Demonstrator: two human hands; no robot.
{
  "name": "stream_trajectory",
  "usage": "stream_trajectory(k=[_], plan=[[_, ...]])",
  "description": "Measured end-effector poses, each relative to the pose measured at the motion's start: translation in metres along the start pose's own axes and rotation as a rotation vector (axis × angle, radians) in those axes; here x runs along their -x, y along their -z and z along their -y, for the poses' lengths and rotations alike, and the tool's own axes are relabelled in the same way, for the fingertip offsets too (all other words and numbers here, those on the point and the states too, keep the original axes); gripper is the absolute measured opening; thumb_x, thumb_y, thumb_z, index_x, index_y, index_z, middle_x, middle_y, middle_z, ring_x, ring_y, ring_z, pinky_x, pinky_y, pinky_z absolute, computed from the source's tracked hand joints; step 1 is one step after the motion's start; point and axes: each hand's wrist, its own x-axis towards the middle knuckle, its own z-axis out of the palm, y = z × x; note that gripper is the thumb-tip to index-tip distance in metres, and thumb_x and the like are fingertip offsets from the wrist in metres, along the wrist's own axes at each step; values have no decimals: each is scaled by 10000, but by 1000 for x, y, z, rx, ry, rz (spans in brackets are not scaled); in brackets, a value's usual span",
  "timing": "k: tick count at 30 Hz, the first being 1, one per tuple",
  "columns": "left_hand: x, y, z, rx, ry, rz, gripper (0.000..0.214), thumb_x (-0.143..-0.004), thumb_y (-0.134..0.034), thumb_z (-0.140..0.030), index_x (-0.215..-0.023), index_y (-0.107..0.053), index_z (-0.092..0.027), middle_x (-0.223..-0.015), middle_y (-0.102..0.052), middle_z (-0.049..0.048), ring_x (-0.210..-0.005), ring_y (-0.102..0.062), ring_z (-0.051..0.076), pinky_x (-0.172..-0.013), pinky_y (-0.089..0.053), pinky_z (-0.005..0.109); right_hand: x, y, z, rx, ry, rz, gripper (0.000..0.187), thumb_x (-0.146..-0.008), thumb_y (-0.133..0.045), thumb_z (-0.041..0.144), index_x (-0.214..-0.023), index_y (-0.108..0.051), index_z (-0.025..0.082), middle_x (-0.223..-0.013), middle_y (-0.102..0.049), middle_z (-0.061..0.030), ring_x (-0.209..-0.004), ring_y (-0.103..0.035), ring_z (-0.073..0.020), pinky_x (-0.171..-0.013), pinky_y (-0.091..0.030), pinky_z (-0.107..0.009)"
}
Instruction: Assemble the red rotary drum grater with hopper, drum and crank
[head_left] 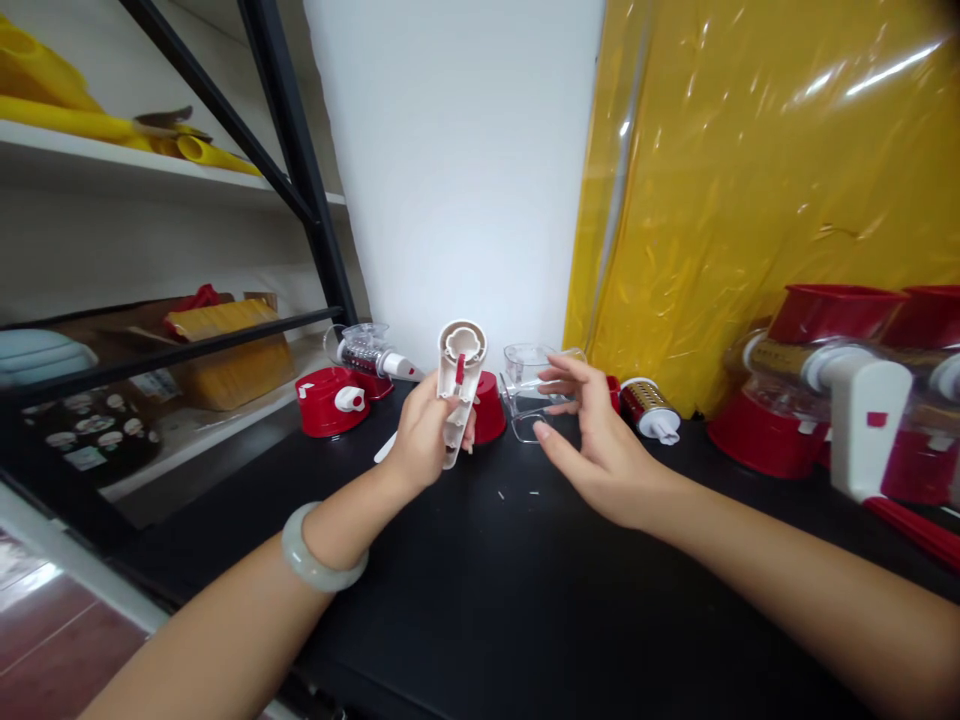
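Observation:
My left hand (pixel 424 430) grips a white crank handle (pixel 452 440) with a round socket at its top and a small red piece in its middle. The handle's hollow side faces me. My right hand (pixel 600 440) is raised with fingers apart, in front of a clear plastic housing (pixel 517 385); whether it touches the housing I cannot tell. Behind the crank handle stands a red base (pixel 489 410), partly covered by it. A metal grater drum (pixel 646 405) with a white end lies just right of my right hand.
On the left of the black table (pixel 555 610) are a red base (pixel 330 402) and a clear housing with a drum (pixel 365 352). Assembled red-and-white rotary graters (pixel 795 400) stand at the right. Two tiny white bits lie mid-table. A metal-framed shelf (pixel 292 120) borders the left side.

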Motion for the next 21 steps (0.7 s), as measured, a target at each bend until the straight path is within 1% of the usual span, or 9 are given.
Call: stream_trajectory(k=[2, 4, 6, 11, 16, 18, 19, 21], plan=[[-1, 0, 2, -8, 15, -2, 125, -811, -466, -321, -789, -481, -199, -491, -552, -55, -391, -505, 119, -402, -409, 223, 2, -2, -1, 50, -36, 71, 576, -928, -511, 287, -1430, -232, 243, -1359, -423, -148, -1281, -462, -270, -1007, -490, -509], [0, -2, 4, -15, 41, 20, 121, -812, -465, -313, -802, -490, -195, -494, -554, -55, -390, -502, 116, -400, -415, 221, 3, -4, 0, 84, -60, 152, 562, -922, -511, 289, -1419, -255, 236, -1373, -430, -138, -1282, -467, -265, -1039, -467, -513], [4, -5, 5, -23, 57, 50, 111, -816, -462, -295, -814, -499, -191, -501, -555, -54, -393, -503, 113, -402, -421, 218, 4, -5, 0, 98, -60, 206, 547, -917, -510, 284, -1410, -278, 231, -1386, -425, -128, -1295, -457, -253, -1069, -445, -503], [10, -10, 5, -23, 71, 111, 110, -814, -463, -286, -825, -507, -186, -512, -553, -52, -395, -507, 108, -405, -427, 210, 3, -6, 1, 117, -69, 276, 533, -909, -515, 287, -1395, -304, 224, -1383, -426, -128, -1311, -445, -258, -1088, -421, -518], [10, -10, 1, -33, 69, 123, 127, -810, -475, -303, -816, -518, -183, -512, -559, -47, -397, -508, 111, -409, -423, 217, 4, -6, 3, 117, -72, 310, 518, -906, -522, 281, -1382, -324, 224, -1352, -447, -124, -1284, -468, -252, -1078, -431, -509], [5, -5, -6, -16, 38, 73, 130, -799, -484, -312, -793, -511, -185, -498, -562, -42, -388, -507, 118, -402, -414, 226, 5, -4, 6, 142, -60, 319, 493, -911, -519, 285, -1369, -346, 225, -1331, -462, -124, -1259, -486, -253, -1066, -439, -513], [2, 0, -11, -1, 3, 19, 136, -791, -487, -322, -776, -503, -188, -488, -560, -39, -382, -504, 122, -398, -408, 232, 5, -2, 8, 161, -48, 334, 472, -914, -517, 287, -1358, -366, 226, -1318, -475, -122, -1245, -494, -253, -1058, -445, -514], [-8, 13, -20, 33, -115, -128, 152, -765, -495, -346, -746, -494, -195, -474, -555, -34, -378, -499, 126, -392, -396, 238, 2, 3, 13, 218, -6, 395, 425, -914, -525, 294, -1322, -425, 227, -1287, -507, -113, -1215, -505, -257, -1035, -460, -513]])
